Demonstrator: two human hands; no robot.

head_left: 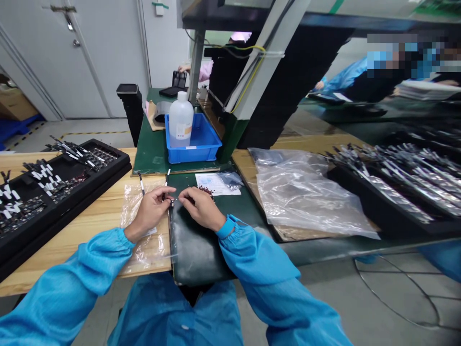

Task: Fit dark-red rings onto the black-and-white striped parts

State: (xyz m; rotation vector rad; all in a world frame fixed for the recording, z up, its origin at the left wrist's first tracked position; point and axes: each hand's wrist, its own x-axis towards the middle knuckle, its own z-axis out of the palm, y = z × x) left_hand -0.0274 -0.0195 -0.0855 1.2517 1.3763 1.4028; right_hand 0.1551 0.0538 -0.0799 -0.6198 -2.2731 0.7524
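My left hand (151,210) and my right hand (200,206) meet over the near edge of a dark green mat (248,206). Both are pinched, fingertips nearly touching, around a small dark part (172,202) too tiny to name. The left hand rests on a clear plastic bag (144,250) lying on the wooden bench. Just beyond the right hand lies a small pile of dark reddish bits (207,191) beside a white paper sheet (216,183). Two thin strips (141,183) lie ahead of the left hand.
A black tray (54,192) of small flex parts fills the left. A blue bin (194,139) with a white bottle (180,120) stands behind. Crumpled clear plastic (306,192) and a tray of silvery strips (396,192) lie right. Other people work at the back.
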